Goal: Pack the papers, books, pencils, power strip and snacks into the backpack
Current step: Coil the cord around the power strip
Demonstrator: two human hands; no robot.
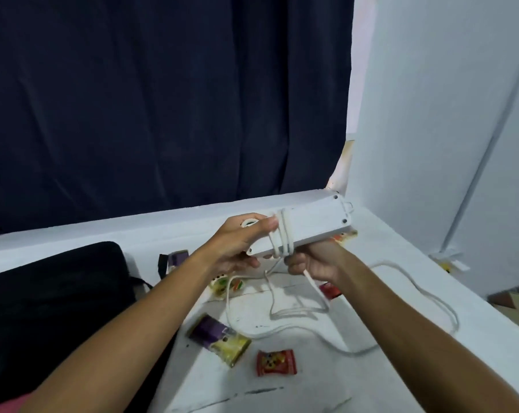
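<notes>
My left hand [240, 242] grips the near end of a white power strip [311, 226], held above the white table with its back side up. A few turns of its white cord [282, 236] are wrapped round the strip's body. My right hand [314, 262] pinches the cord just below the strip. The loose cord [425, 293] trails in loops over the table to the right. The black backpack [52, 296] lies at the left. Snack packets lie on the table: a purple one [207, 329], a yellow one [231, 347], a red one [276, 362].
More packets lie under my arms: one with coloured sweets [222, 286], a purple one [177, 257], a small red one [331, 290]. A dark curtain [162, 99] hangs behind the white table [282, 391]. A white wall [446, 114] stands at the right.
</notes>
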